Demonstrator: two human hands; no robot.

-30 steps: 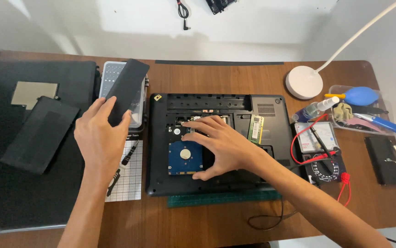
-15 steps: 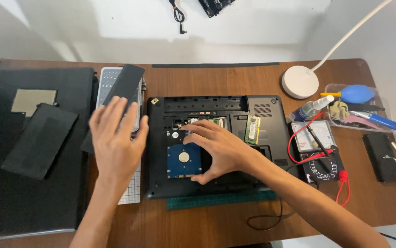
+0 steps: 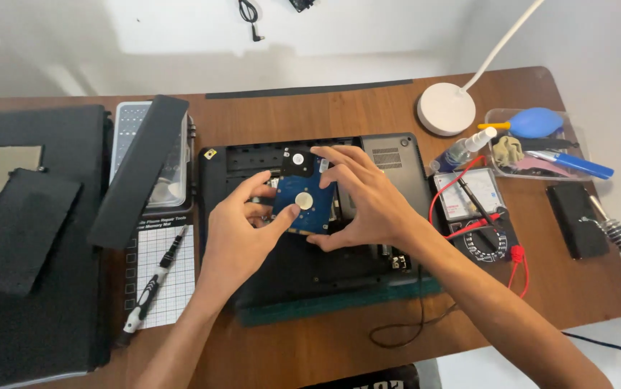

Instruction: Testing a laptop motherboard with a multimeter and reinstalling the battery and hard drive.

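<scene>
Left hand: the left hand (image 3: 242,230) grips the left edge of the blue rectangular hard drive with a round silver centre (image 3: 303,203), thumb on its face, fingers curled at its side.
Right hand: the right hand (image 3: 364,202) grasps the right and lower edges of the same drive, fingers spread over its top corner.
Hard drive: held between both hands, tilted, just above the open underside of the black laptop (image 3: 397,166).
Laptop: lies bottom-up on the brown wooden bench (image 3: 310,115), its near edge on a green cutting mat (image 3: 339,301).
Left of laptop: white gridded screw mat (image 3: 170,281) with a black and white screwdriver (image 3: 153,284) lying on it; a long black flat panel (image 3: 137,173) rests across a clear bit case (image 3: 127,122).
Right of laptop: multimeter with red and black leads (image 3: 480,216); clear tray (image 3: 498,115) holding a blue bulb blower (image 3: 537,122).
Far side: round white lamp base (image 3: 446,108).
</scene>
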